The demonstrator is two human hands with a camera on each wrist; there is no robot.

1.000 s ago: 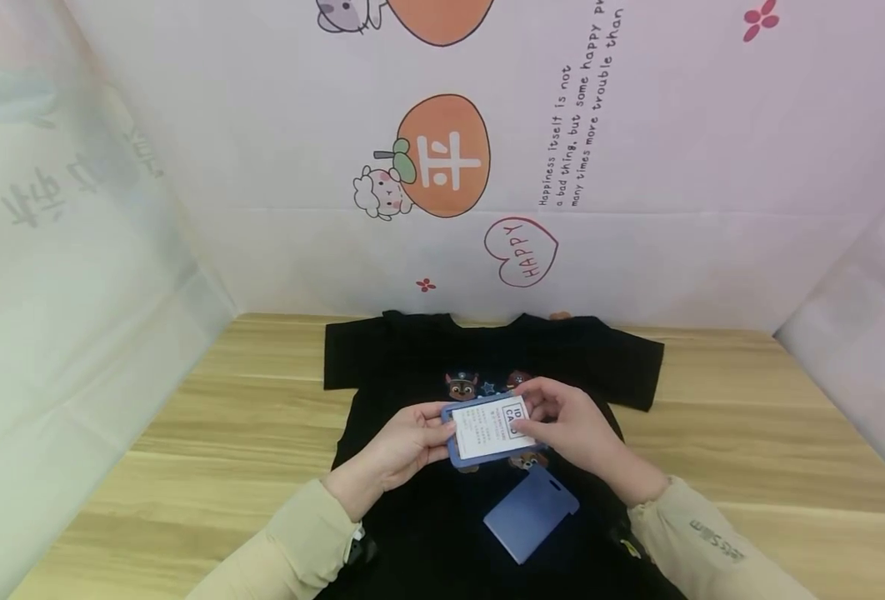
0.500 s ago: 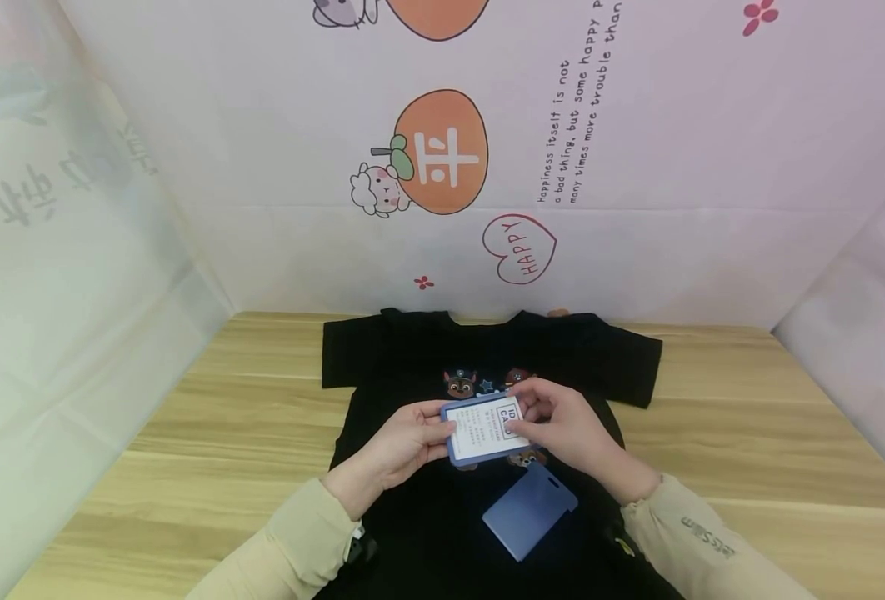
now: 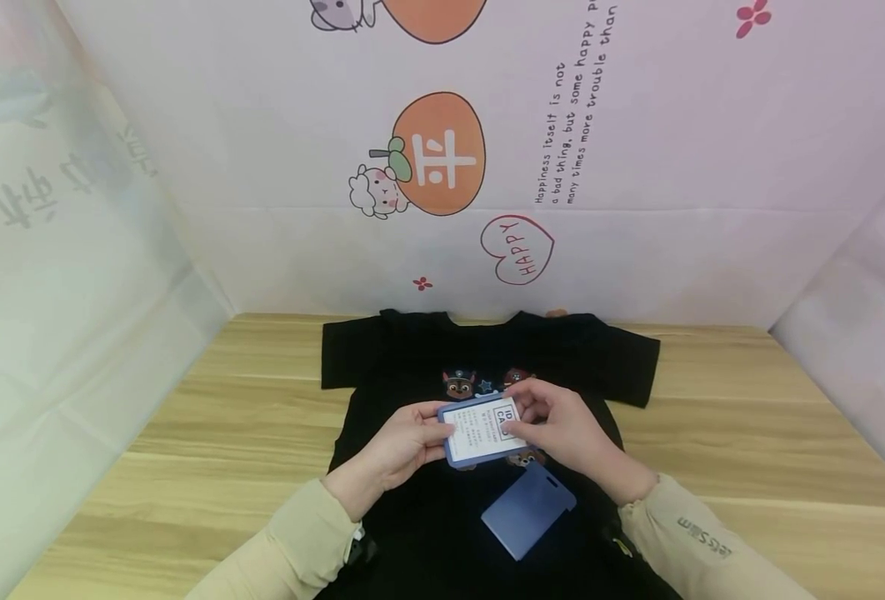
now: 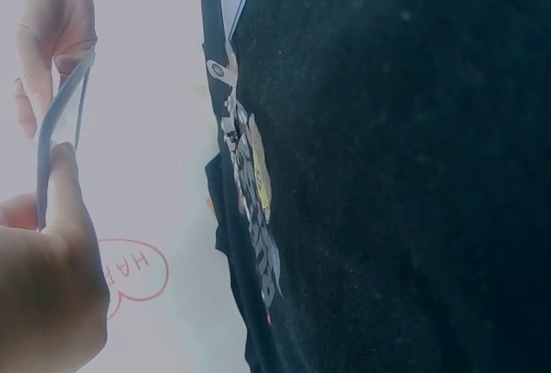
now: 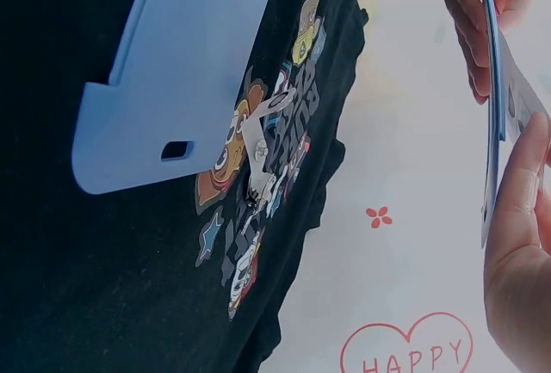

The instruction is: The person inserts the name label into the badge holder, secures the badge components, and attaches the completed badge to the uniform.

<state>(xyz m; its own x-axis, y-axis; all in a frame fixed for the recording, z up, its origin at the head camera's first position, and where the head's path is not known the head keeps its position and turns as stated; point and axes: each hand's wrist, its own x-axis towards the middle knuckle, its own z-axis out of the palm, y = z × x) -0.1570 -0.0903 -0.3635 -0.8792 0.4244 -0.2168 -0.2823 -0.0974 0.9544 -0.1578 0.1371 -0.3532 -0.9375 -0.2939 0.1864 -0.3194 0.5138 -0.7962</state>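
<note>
In the head view, a blue card holder frame (image 3: 453, 460) is held over the black T-shirt, with a white ID card (image 3: 476, 429) lying in it. My left hand (image 3: 401, 446) pinches the left end, thumb on top and fingers beneath. At the other end my right hand (image 3: 573, 429) holds the card between thumb and fingers, the thumb lying on the printed "ID CARD" box. Edge-on in the right wrist view, the white card (image 5: 516, 97) lies against the blue frame (image 5: 494, 54). Below the hands, a separate blue cover (image 3: 528, 511) with a slot rests on the shirt.
The black T-shirt (image 3: 427, 533) with cartoon prints is spread over the wooden table (image 3: 247, 433). A metal clip with a clear strap (image 5: 258, 145) appears near the print in the right wrist view. Printed white cloth (image 3: 637, 267) stands behind the table and at both sides.
The card has slid slightly left within the frame, and my right hand has shifted a little left with it. The left hand keeps its hold. The loose cover has stayed put.
</note>
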